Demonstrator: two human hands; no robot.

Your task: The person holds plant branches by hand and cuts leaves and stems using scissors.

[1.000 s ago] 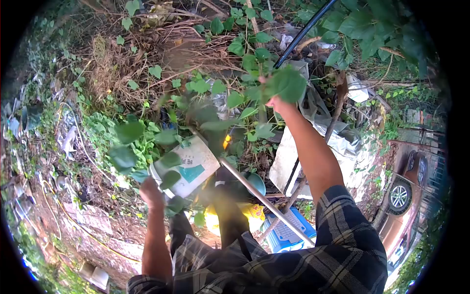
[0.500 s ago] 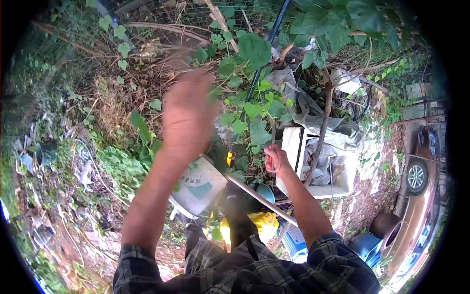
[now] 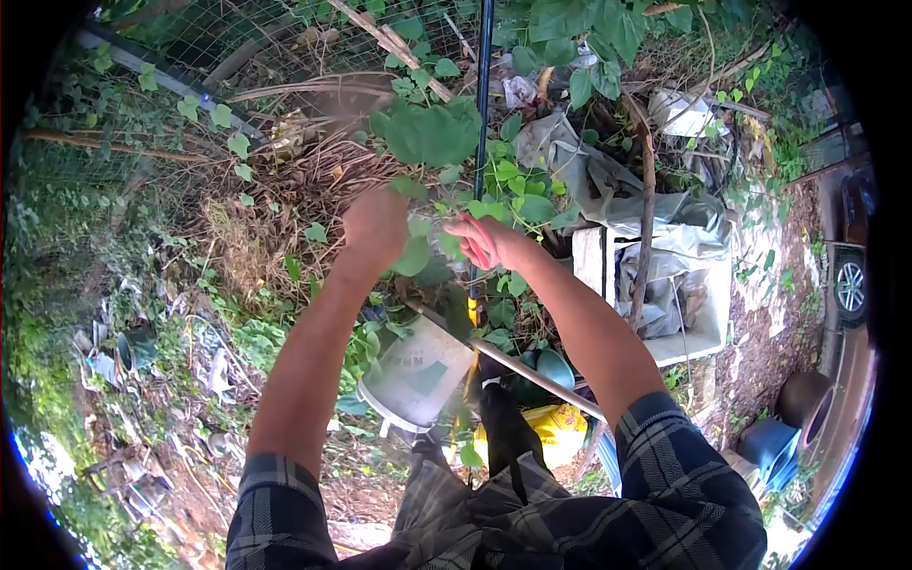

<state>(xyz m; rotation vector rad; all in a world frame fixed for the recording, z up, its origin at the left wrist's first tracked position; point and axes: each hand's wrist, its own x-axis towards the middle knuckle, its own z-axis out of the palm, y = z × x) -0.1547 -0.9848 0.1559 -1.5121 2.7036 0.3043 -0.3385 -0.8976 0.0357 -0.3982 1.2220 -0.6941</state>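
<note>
One head-worn camera looks forward and steeply down from above the plaid shirt [image 3: 589, 522] (its round, wide-angle field ends in black corners), with left hand [image 3: 376, 226] and right hand [image 3: 491, 241] near mid-view, wire fence [image 3: 249, 40] farther off.

Matt leaves [image 3: 432, 133], glossy pole [image 3: 484, 85], rough wooden branch [image 3: 648, 190] (sleeve [image 3: 679, 465]: woven cloth)

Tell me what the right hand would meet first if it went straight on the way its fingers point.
The right hand would probably meet the green leaves between the two hands first, with the left hand beyond them, though depth is unclear.
</note>
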